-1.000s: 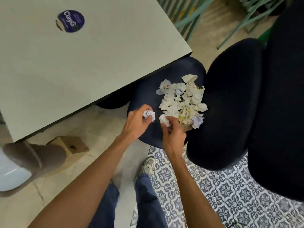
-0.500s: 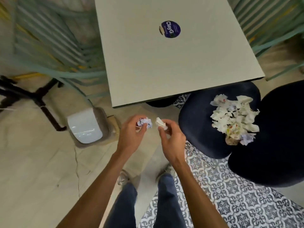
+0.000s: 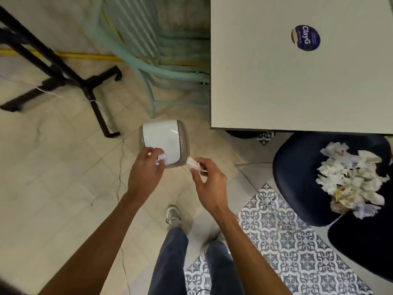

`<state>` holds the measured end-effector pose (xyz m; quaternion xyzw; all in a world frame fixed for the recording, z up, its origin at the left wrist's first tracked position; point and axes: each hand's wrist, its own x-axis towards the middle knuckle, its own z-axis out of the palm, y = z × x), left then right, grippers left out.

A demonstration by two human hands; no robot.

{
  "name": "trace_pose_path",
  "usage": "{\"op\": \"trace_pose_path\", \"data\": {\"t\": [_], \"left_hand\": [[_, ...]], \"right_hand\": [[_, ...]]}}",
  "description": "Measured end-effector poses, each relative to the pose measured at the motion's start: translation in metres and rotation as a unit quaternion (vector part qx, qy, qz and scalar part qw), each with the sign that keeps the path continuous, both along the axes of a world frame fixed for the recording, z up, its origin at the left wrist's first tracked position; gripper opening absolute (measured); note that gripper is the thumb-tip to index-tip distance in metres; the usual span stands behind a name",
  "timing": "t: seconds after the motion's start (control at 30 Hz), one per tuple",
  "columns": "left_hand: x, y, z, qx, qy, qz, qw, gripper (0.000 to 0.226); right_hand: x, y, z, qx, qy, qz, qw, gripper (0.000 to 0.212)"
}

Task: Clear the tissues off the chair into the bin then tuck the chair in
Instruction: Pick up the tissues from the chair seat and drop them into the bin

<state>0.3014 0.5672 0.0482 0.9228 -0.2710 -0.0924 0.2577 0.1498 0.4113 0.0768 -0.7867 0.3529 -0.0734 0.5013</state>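
- Down on the tiled floor, just above the middle of the scene, stands the bin, its white lid facing up.
- The left hand hovers over the bin's six o'clock edge, its fingers curled round a crumpled bluish tissue.
- The right hand, at the bin's five o'clock corner, pinches a white tissue between thumb and fingertips.
- The pile of tissues lies on the seat of the dark blue chair at three o'clock, well apart from both hands.
- The seat's far edge sits just under the pale table, which fills the one o'clock corner and bears a round dark sticker.
- A patterned rug lies at five o'clock, running under the chair.
- A black stand sprawls at ten o'clock, and teal metal chairs stand at twelve.
- The person's jeans and a grey shoe show at six o'clock.
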Motion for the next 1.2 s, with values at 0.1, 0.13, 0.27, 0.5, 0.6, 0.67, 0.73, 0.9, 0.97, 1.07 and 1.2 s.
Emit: {"op": "trace_pose_path", "data": {"t": [0.1, 0.13, 0.27, 0.5, 0.6, 0.67, 0.73, 0.9, 0.97, 1.07, 1.2], "left_hand": [[0.02, 0.002, -0.028, 0.078, -0.041, -0.052, 0.995, 0.023], [0.026, 0.001, -0.038, 0.101, -0.047, -0.071, 0.991, 0.024], [0.037, -0.009, -0.062, 0.208, -0.051, -0.143, 0.966, 0.033], [0.046, -0.011, -0.089, 0.306, 0.005, -0.151, 0.94, 0.043], [0.044, -0.012, -0.1, 0.296, 0.039, -0.138, 0.944, 0.055], [0.042, -0.013, -0.102, 0.268, 0.065, -0.122, 0.953, 0.057], [0.041, -0.013, -0.102, 0.238, 0.093, -0.099, 0.962, 0.063], [0.04, -0.01, -0.099, 0.196, 0.122, -0.064, 0.971, 0.079], [0.041, -0.008, -0.097, 0.19, 0.129, -0.059, 0.972, 0.077], [0.041, -0.005, -0.093, 0.166, 0.135, -0.055, 0.975, 0.073], [0.035, -0.003, -0.078, 0.131, 0.121, -0.062, 0.982, 0.063]], "right_hand": [[0.011, 0.006, -0.015, -0.002, 0.016, 0.015, 1.0, 0.032], [0.014, 0.008, -0.02, -0.003, 0.022, 0.018, 1.0, 0.032], [0.026, 0.008, -0.035, -0.017, 0.053, 0.036, 0.998, 0.031], [0.056, 0.015, -0.056, -0.048, 0.088, 0.096, 0.99, 0.029], [0.078, 0.019, -0.066, -0.081, 0.095, 0.122, 0.985, 0.031], [0.095, 0.023, -0.073, -0.111, 0.109, 0.144, 0.977, 0.03], [0.112, 0.028, -0.08, -0.14, 0.134, 0.164, 0.967, 0.027], [0.132, 0.035, -0.093, -0.126, 0.176, 0.185, 0.959, 0.042], [0.134, 0.037, -0.093, -0.103, 0.177, 0.187, 0.961, 0.042], [0.13, 0.038, -0.084, -0.098, 0.164, 0.139, 0.972, 0.038], [0.114, 0.033, -0.066, -0.121, 0.14, 0.103, 0.977, 0.038]]}}
